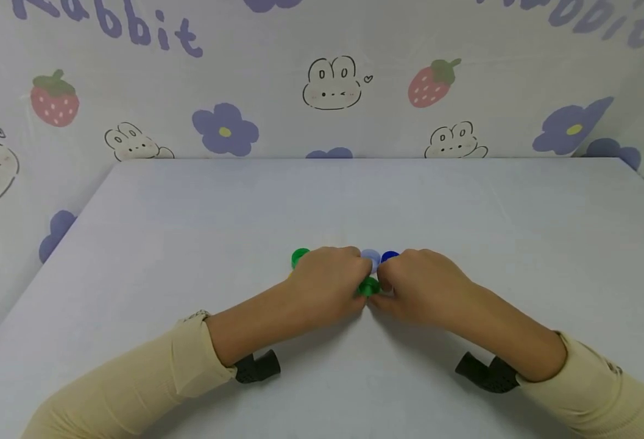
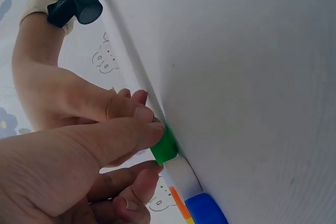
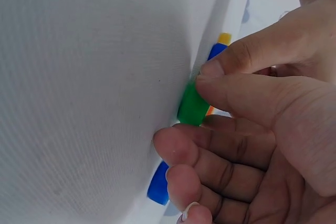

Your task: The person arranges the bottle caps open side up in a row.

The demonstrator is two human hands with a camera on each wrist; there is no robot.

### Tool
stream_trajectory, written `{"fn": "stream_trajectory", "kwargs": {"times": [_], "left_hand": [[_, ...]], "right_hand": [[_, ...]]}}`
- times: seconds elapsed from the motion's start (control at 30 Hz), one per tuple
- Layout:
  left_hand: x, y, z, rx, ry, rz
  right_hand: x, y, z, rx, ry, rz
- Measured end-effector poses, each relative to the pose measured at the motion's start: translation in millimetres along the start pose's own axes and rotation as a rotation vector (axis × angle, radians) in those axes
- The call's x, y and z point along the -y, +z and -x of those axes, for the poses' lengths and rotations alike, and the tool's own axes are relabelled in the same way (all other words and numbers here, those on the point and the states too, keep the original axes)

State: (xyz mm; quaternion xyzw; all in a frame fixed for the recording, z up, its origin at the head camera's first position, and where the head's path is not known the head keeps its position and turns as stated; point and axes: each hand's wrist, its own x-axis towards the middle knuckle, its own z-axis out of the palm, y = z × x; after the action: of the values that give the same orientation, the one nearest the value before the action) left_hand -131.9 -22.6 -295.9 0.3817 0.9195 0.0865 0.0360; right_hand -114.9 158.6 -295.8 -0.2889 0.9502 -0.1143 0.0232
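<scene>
A small round green piece (image 1: 369,286) stands on the white table between the two hands; its exact kind is unclear. My left hand (image 1: 329,283) is on its left side, thumb and fingers bent around it. From the other side my right hand (image 1: 428,286) grips the same piece, its thumb tip near the left thumb. In the left wrist view, both thumbs meet at the green piece (image 2: 165,149), beside a white piece (image 2: 182,178) and a blue one (image 2: 207,209). The right wrist view shows the right thumb on the green piece (image 3: 193,106).
Behind the hands are a pale blue translucent round piece (image 1: 371,258), a dark blue one (image 1: 390,256) and another green one (image 1: 300,256), partly hidden. A bit of yellow (image 1: 290,276) shows beside the left hand. The table (image 1: 322,201) ends at a patterned cloth (image 1: 278,73).
</scene>
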Motion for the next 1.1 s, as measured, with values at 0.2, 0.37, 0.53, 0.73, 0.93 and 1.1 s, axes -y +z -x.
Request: {"fn": "stream_trajectory", "kwargs": {"times": [0.2, 0.37, 0.53, 0.73, 0.93, 1.1], "left_hand": [[0.7, 2.2, 1.8, -0.035, 0.003, -0.012], [1.4, 3.4, 1.8, -0.056, -0.001, -0.029], [1.2, 1.6, 0.4, -0.037, -0.023, -0.033], [2.8, -2.6, 4.0, -0.013, -0.080, -0.036], [15.8, -11.6, 24.1, -0.058, -0.151, -0.016], [37.4, -18.2, 50.4, -0.045, -0.253, -0.083]], "right_hand": [[-1.4, 0.7, -1.5, -0.018, -0.007, 0.000], [-2.3, 1.2, -2.3, -0.025, -0.016, -0.004], [-2.9, 1.2, -2.8, -0.032, -0.014, -0.009], [-2.8, 0.5, -3.8, 0.005, 0.014, -0.019], [-6.3, -6.9, 5.3, 0.093, 0.120, -0.008], [-20.2, -13.6, 29.2, -0.011, 0.153, 0.019]]}}
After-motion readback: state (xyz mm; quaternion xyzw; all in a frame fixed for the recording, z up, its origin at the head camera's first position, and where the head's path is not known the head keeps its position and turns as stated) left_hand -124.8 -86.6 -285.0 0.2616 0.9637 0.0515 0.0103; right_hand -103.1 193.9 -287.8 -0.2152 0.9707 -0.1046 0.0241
